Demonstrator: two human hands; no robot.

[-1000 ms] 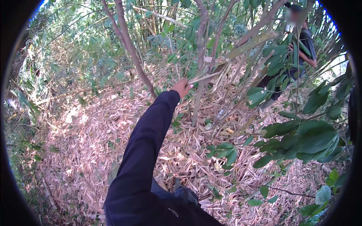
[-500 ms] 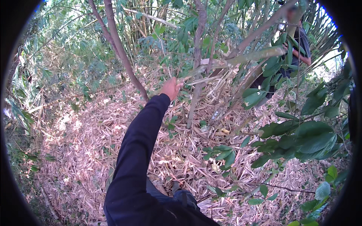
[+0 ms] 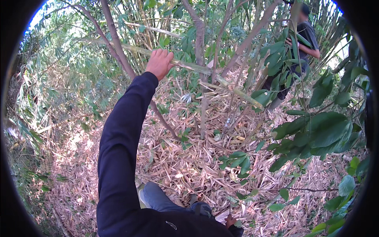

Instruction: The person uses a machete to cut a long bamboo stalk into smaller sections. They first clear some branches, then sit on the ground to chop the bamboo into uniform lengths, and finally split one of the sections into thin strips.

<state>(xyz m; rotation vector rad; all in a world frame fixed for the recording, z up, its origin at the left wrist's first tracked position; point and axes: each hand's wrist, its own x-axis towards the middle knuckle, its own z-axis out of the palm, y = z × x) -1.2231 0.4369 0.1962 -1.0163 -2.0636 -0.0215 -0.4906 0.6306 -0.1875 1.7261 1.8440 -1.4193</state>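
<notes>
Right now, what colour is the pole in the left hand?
The pole is pale yellowish green, best seen in the head view.

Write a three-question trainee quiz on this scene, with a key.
1. What does the left hand grip?
A) a rope
B) a pale green pole
C) a bucket
2. True or false: the other person stands at the upper right, partly behind green leaves.
3. Near which edge of the picture does the right hand show?

Key: 1. B. 2. True. 3. The lower edge.
</notes>
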